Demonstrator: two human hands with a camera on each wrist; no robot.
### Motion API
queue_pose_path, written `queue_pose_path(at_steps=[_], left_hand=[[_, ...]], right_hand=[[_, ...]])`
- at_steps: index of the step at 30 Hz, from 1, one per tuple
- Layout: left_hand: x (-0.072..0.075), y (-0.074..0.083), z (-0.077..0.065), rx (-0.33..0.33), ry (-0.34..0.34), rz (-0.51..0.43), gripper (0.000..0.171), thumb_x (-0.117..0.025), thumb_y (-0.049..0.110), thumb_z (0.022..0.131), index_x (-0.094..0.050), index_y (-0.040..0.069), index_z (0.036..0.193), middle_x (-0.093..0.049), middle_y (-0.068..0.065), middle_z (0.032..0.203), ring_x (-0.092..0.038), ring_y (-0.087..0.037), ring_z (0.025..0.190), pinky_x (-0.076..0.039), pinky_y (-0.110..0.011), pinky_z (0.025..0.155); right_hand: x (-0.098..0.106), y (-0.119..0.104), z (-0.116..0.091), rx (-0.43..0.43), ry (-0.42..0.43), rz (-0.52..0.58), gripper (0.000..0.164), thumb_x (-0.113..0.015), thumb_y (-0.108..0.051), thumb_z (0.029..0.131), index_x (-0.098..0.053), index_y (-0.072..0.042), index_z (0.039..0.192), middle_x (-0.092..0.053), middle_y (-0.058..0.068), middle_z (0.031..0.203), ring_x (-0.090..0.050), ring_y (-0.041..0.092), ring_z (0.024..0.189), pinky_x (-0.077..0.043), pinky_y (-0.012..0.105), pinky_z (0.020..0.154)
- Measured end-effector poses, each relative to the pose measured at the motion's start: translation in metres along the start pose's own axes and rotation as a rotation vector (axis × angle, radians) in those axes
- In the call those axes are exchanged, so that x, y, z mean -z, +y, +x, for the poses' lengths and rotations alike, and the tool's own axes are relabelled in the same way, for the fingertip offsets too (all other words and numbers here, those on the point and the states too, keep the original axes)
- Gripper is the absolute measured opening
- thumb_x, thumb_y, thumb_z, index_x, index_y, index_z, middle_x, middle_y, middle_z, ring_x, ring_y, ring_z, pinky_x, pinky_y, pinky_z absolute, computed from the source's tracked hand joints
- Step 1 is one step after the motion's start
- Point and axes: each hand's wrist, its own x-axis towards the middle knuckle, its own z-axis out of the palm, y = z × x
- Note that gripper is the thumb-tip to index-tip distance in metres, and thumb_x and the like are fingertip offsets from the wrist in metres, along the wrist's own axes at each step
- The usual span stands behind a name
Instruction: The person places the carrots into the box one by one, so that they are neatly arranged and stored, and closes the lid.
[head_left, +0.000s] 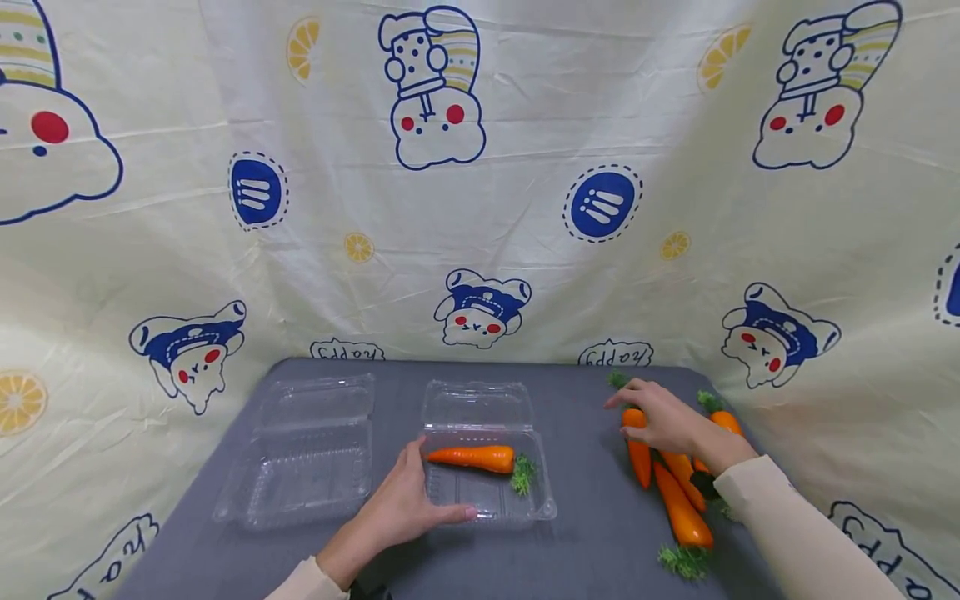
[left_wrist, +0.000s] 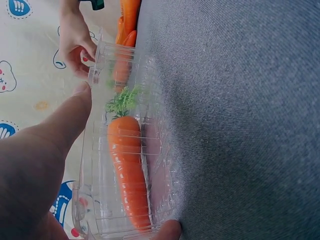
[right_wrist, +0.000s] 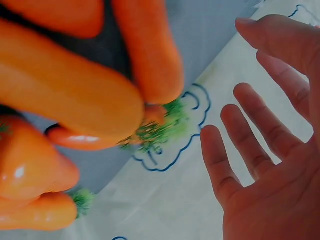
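A clear plastic clamshell box (head_left: 487,498) stands with its lid raised at the middle of the table. One orange carrot (head_left: 472,457) with a green leafy top lies inside it. My left hand (head_left: 405,496) holds the box at its front left corner, the thumb along the front rim and the fingers along the left side. In the left wrist view a fingertip (left_wrist: 169,231) shows low beside the box. My right hand (head_left: 663,421) is over the heap of carrots (head_left: 682,508) at the right; its fingers are spread and hold nothing in the right wrist view.
Left of the box stands a second clear clamshell box (head_left: 307,475) with its lid raised. A grey cloth covers the table (head_left: 581,467). Behind it hangs a pale printed curtain (head_left: 517,225). Several carrots lie against one another at the right edge.
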Motion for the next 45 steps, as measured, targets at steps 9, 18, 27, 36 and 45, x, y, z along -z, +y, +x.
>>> queue_pose_path(at_steps=[9,18,27,36,45], left_hand=[[0.002,0.000,-0.003,0.018,0.005,0.015,0.145,-0.105,0.065,0.079,-0.025,0.000,0.181,-0.037,-0.033,0.185,-0.056,-0.052,0.159,-0.050,-0.074,0.129],[0.002,-0.003,-0.004,0.021,0.004,0.018,0.145,-0.105,0.064,0.079,-0.025,0.000,0.182,-0.037,-0.033,0.185,-0.055,-0.053,0.160,-0.049,-0.076,0.128],[0.001,-0.002,-0.002,0.027,0.003,0.009,0.146,-0.104,0.066,0.080,-0.024,0.001,0.182,-0.036,-0.033,0.186,-0.053,-0.053,0.162,-0.048,-0.075,0.130],[-0.001,-0.004,-0.003,0.033,0.004,0.008,0.147,-0.105,0.067,0.078,-0.025,0.001,0.182,-0.035,-0.035,0.185,-0.053,-0.054,0.162,-0.048,-0.076,0.130],[-0.003,-0.003,-0.003,0.013,0.007,0.019,0.147,-0.104,0.068,0.079,-0.025,0.000,0.182,-0.036,-0.034,0.185,-0.053,-0.054,0.162,-0.049,-0.076,0.129]], right_hand=[[-0.008,0.027,-0.010,-0.021,-0.015,-0.083,0.042,-0.089,-0.004,0.098,-0.084,-0.018,0.138,-0.071,0.024,0.151,-0.059,0.056,0.138,-0.052,0.085,0.109],[-0.012,0.031,-0.014,-0.068,-0.088,-0.100,0.050,-0.093,0.000,0.092,-0.085,-0.020,0.137,-0.068,0.024,0.157,-0.057,0.054,0.138,-0.049,0.078,0.101],[-0.018,0.030,-0.010,-0.028,-0.074,-0.069,0.041,-0.099,-0.015,0.094,-0.087,-0.025,0.132,-0.068,0.024,0.156,-0.060,0.053,0.134,-0.047,0.078,0.099],[-0.036,0.018,0.002,0.015,-0.074,-0.063,0.043,-0.100,-0.016,0.093,-0.087,-0.023,0.133,-0.076,0.017,0.144,-0.066,0.052,0.136,-0.047,0.076,0.101],[-0.045,0.005,0.011,0.124,-0.091,-0.060,0.045,-0.098,-0.009,0.094,-0.086,-0.018,0.136,-0.078,0.008,0.133,-0.071,0.041,0.124,-0.060,0.066,0.109]])
